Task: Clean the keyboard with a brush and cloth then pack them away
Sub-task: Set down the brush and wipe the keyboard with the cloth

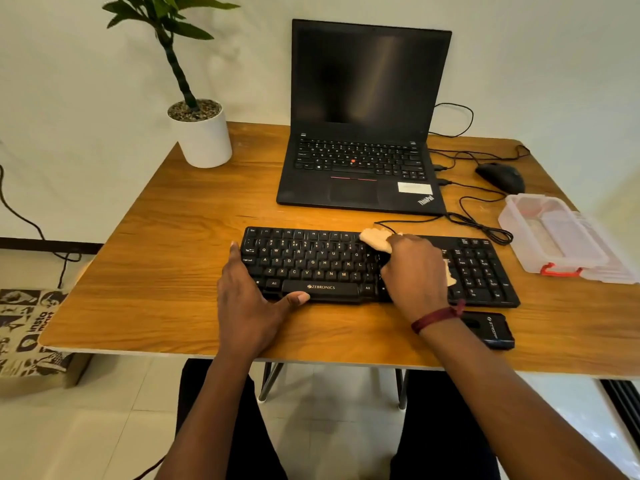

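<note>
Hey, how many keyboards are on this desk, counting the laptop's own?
2. One separate black keyboard lies at the front of the desk, under the cloth in the right hand; the other is built into the open laptop behind it. None seems hidden.

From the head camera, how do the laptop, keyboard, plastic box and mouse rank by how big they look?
1. Laptop
2. Keyboard, though it lies nearer the camera
3. Clear plastic box
4. Mouse, farther back, plainly smallest
</note>
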